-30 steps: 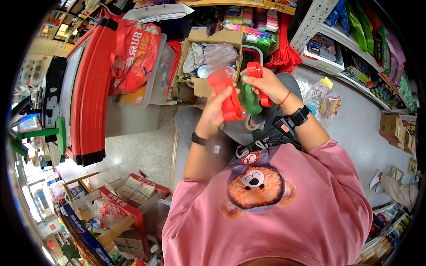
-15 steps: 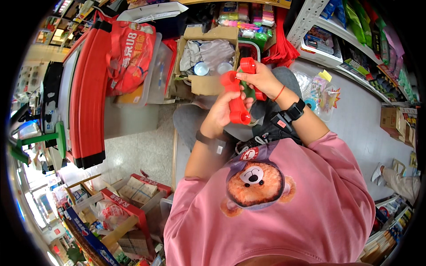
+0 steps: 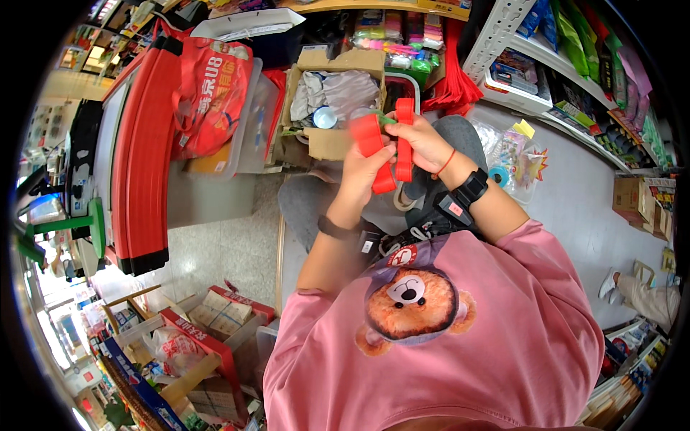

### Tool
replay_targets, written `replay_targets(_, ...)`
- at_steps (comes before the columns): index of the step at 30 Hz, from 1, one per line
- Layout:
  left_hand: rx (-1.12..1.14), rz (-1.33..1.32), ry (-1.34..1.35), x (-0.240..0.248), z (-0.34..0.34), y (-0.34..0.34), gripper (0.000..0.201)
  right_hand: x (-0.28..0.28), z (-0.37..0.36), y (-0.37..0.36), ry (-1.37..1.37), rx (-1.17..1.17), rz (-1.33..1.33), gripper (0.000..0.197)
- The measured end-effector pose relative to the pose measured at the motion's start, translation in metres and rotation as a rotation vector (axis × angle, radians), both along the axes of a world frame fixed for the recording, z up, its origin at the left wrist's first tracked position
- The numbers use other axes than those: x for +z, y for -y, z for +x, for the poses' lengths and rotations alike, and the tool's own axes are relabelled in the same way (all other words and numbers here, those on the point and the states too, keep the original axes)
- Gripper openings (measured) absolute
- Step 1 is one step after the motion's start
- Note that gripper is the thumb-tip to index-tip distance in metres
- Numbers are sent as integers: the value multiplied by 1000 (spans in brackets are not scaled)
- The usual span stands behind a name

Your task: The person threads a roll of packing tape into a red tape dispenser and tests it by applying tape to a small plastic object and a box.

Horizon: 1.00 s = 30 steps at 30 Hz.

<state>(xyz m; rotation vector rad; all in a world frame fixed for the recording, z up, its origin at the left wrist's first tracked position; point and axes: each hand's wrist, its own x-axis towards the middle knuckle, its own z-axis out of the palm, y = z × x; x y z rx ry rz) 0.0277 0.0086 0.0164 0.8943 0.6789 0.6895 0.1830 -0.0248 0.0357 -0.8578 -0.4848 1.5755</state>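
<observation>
Over my knees I hold two red plastic pieces with rounded, widened ends, close side by side; their exact kind does not show. My left hand (image 3: 359, 171) is closed around the left red piece (image 3: 369, 136), whose upper end is smeared by motion. In my right hand (image 3: 425, 146) the right red piece (image 3: 405, 164) stands edge-on, gripped between thumb and fingers. A small green part (image 3: 385, 120) shows between the pieces near their tops; what it belongs to is hidden. Just beyond my hands sits an open cardboard box (image 3: 327, 144) with crumpled greyish-white wrapping (image 3: 351, 87) and a round whitish-blue lid (image 3: 325, 117).
A red folded bag (image 3: 212, 93) lies over a plastic bin at left, beside a long red panel (image 3: 144, 158). White metal shelving (image 3: 496, 39) with packages stands far right. Clear bags of small goods (image 3: 519, 154) lie on the floor. Boxes (image 3: 215, 312) fill the lower left.
The two red pieces have turned from a crossed, tilted hold to nearly parallel and edge-on. My right hand has shifted slightly down, and less of the green part shows.
</observation>
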Motion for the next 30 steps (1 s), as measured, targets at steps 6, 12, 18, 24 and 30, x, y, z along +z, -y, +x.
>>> replay_targets(6,-22,34,-55,5,0,1,33,-9,-7,3,-32,50,48,28)
replay_targets(12,-21,-11,-26,13,-4,1,32,-4,-8,7,-64,80,89,32)
replay_targets(18,-34,-110,-6,14,-8,0,38,-14,-1,5,-71,115,90,33)
replay_targets(24,-49,-151,69,12,-9,0,37,-8,-5,5,2,64,72,29)
replay_targets(30,0,-215,52,9,-8,1,31,0,-7,6,85,17,79,24)
